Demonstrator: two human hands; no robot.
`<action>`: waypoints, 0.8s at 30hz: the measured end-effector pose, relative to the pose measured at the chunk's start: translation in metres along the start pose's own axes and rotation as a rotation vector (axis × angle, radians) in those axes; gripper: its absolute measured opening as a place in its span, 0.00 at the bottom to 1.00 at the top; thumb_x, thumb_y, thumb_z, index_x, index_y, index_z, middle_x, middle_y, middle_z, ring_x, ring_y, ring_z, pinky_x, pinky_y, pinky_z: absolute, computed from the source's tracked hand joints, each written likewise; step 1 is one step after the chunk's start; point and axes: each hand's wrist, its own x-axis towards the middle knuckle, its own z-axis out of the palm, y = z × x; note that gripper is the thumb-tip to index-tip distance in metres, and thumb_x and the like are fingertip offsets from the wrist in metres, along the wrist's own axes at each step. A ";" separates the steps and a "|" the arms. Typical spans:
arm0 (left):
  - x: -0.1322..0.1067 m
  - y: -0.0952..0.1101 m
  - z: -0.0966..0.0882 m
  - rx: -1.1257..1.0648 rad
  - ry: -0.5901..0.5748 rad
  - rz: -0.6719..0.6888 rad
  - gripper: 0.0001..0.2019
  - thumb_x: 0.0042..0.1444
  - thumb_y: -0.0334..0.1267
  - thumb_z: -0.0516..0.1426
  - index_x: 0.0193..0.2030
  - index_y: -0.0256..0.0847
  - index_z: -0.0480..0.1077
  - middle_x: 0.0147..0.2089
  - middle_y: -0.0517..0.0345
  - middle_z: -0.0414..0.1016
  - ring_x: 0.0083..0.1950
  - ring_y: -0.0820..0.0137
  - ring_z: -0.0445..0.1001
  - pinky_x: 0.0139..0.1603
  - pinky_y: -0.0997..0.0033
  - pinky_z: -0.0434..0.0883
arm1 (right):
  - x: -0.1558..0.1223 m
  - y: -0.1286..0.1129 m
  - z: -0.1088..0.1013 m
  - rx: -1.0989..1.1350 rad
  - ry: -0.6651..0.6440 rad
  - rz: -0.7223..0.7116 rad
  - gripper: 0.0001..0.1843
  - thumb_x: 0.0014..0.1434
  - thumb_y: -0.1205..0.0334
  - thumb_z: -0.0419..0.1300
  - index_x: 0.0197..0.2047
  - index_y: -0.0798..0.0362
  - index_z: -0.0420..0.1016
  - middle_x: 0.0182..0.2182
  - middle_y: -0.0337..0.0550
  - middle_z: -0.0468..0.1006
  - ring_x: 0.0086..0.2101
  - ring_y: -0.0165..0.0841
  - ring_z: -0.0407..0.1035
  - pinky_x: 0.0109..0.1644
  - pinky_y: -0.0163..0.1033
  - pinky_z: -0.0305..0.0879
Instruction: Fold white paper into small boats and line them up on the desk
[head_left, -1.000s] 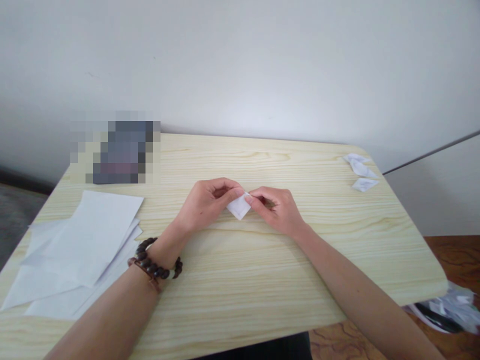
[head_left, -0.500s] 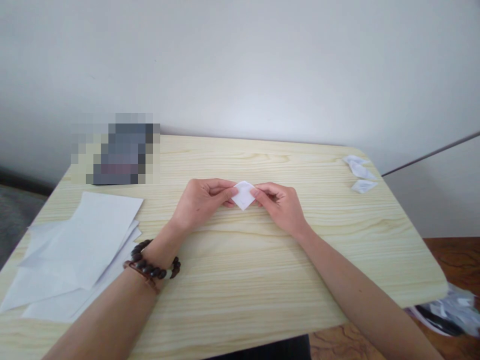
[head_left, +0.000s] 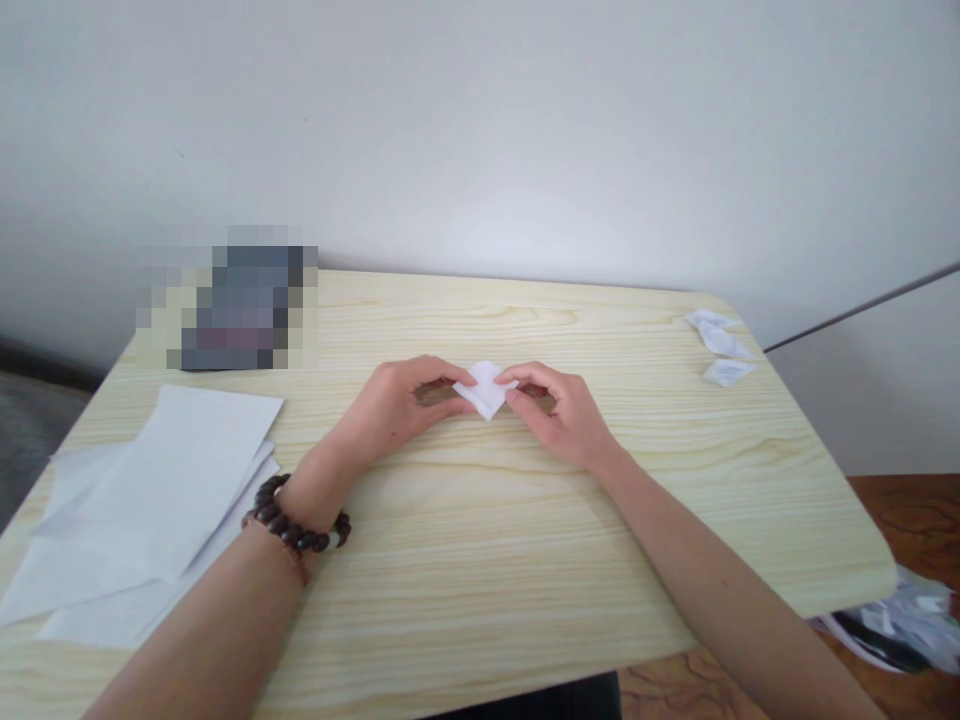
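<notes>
A small folded white paper piece [head_left: 486,388] is held just above the middle of a light wooden table [head_left: 480,540]. My left hand [head_left: 397,405] pinches its left edge between thumb and forefinger. My right hand [head_left: 559,412] pinches its right edge the same way. Both hands are closed on the paper, and their undersides rest on or near the tabletop. A dark beaded bracelet [head_left: 294,520] circles my left wrist.
A loose stack of white paper sheets [head_left: 150,500] lies at the table's left. Several small folded paper pieces [head_left: 721,345] sit at the far right corner. A blurred dark object [head_left: 232,300] is at the back left. A white wall [head_left: 480,130] stands behind.
The paper piece has been turned and lifted slightly away from me between both hands; its pointed corner now faces me. My fingers have shifted along its edges. Nothing else has moved.
</notes>
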 end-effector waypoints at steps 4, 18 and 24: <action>-0.001 0.004 -0.001 0.011 -0.008 -0.004 0.15 0.51 0.49 0.62 0.38 0.40 0.77 0.42 0.53 0.81 0.42 0.64 0.78 0.48 0.67 0.72 | -0.001 0.001 -0.001 -0.057 -0.011 -0.058 0.14 0.57 0.67 0.58 0.47 0.49 0.75 0.39 0.42 0.81 0.36 0.32 0.73 0.40 0.37 0.67; -0.001 0.002 -0.007 -0.023 -0.011 -0.053 0.17 0.52 0.52 0.61 0.39 0.40 0.77 0.39 0.55 0.81 0.41 0.64 0.76 0.45 0.68 0.70 | 0.003 0.002 -0.003 -0.033 0.067 -0.187 0.12 0.55 0.69 0.60 0.43 0.48 0.77 0.45 0.45 0.78 0.41 0.33 0.73 0.42 0.40 0.70; -0.002 0.005 -0.010 -0.062 -0.032 -0.038 0.14 0.54 0.49 0.60 0.38 0.39 0.76 0.38 0.55 0.80 0.41 0.64 0.76 0.47 0.68 0.70 | 0.002 0.003 -0.003 -0.013 0.024 -0.202 0.12 0.53 0.69 0.62 0.42 0.50 0.77 0.43 0.45 0.79 0.41 0.33 0.73 0.41 0.38 0.71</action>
